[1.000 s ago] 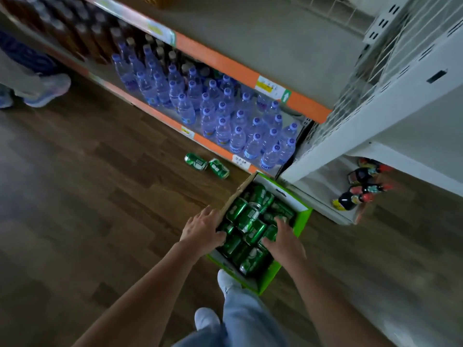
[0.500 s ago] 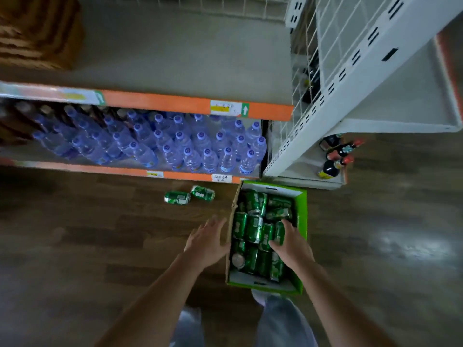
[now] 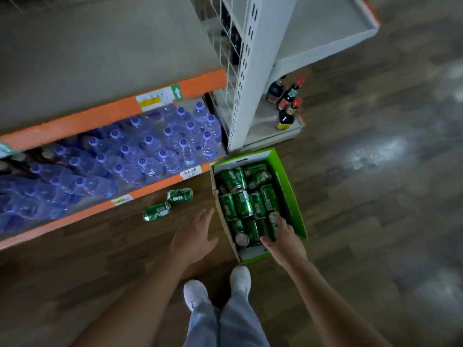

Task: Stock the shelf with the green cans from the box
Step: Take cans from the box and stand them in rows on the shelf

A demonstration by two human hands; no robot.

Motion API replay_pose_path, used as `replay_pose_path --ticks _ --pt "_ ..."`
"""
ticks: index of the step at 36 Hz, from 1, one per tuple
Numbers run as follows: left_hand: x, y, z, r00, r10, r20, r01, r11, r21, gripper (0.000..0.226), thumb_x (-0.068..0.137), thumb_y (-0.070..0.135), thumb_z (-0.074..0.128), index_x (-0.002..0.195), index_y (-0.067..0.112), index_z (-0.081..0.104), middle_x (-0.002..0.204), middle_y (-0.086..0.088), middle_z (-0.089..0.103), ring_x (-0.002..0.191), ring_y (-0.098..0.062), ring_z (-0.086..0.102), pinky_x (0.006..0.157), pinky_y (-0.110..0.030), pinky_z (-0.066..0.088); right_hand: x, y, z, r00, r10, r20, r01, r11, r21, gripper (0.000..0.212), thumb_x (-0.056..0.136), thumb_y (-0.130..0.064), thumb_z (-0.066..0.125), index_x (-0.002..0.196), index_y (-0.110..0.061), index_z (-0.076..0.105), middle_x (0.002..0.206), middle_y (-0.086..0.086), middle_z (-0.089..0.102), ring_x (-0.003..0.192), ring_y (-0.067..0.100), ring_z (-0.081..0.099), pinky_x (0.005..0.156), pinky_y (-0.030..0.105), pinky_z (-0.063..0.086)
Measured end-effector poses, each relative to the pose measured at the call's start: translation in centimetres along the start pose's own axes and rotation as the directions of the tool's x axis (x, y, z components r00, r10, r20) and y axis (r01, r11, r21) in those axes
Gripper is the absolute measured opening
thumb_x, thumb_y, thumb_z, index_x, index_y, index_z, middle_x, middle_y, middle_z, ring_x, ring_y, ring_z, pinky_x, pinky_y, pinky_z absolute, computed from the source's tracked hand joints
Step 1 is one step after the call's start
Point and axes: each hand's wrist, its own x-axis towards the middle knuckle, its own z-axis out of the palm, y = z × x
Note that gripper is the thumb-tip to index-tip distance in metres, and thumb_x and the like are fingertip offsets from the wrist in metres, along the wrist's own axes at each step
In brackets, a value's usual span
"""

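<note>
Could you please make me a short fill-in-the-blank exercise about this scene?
___ green cans lie loose on the floor.
The right hand reaches among packed cans in the green ___; the left hand is outside it.
The white shelf holds ___ dark bottles.
Missing: two; box; three.

Dim wood-plank floor [image 3: 363, 246], glare patches, white perforated rack [image 3: 246, 78].

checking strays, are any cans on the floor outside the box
Yes, two green cans lie on the floor beside the box.
</note>
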Motion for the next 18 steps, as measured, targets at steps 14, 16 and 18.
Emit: replay_pose_path --ticks 14,16,18 --pt "6.6 2.9 1.1 0.968 0.104 0.23 -0.172 0.939 0.299 0.074 0.091 0.035 0.055 0.15 0.022 0.012 0.157 0.0 0.012 0.142 -0.018 0.018 0.113 -0.031 0.023 2.9 5.7 2.1 0.989 0.147 0.002 -0.143 0.96 0.242 0.077 0.09 -0.043 0.055 0.149 -0.021 0.011 0.144 0.011 0.038 0.115 0.03 0.054 0.089 0.044 0.049" --pt "8.1 2.9 0.9 0.947 0.128 0.294 -0.243 0.886 0.396 0.071 0.09 0.037 0.056 0.148 0.027 0.017 0.156 0.002 0.016 0.143 -0.018 0.017 0.114 -0.034 0.022 3.3 6.4 2.7 0.983 0.185 0.007 -0.179 0.943 0.282 0.074 0.09 -0.042 0.055 0.149 -0.021 0.014 0.142 0.011 0.04 0.111 0.03 0.055 0.087 0.042 0.05" --pt "9.7 2.8 0.5 0.93 0.137 0.342 -0.291 0.843 0.453 0.069 0.09 0.039 0.056 0.147 0.03 0.019 0.156 0.004 0.015 0.144 -0.018 0.015 0.115 -0.038 0.019 3.8 6.5 3.3 0.978 0.209 0.022 -0.205 0.923 0.325 0.071 0.091 -0.038 0.055 0.148 -0.019 0.017 0.14 0.011 0.041 0.11 0.029 0.055 0.081 0.035 0.048"
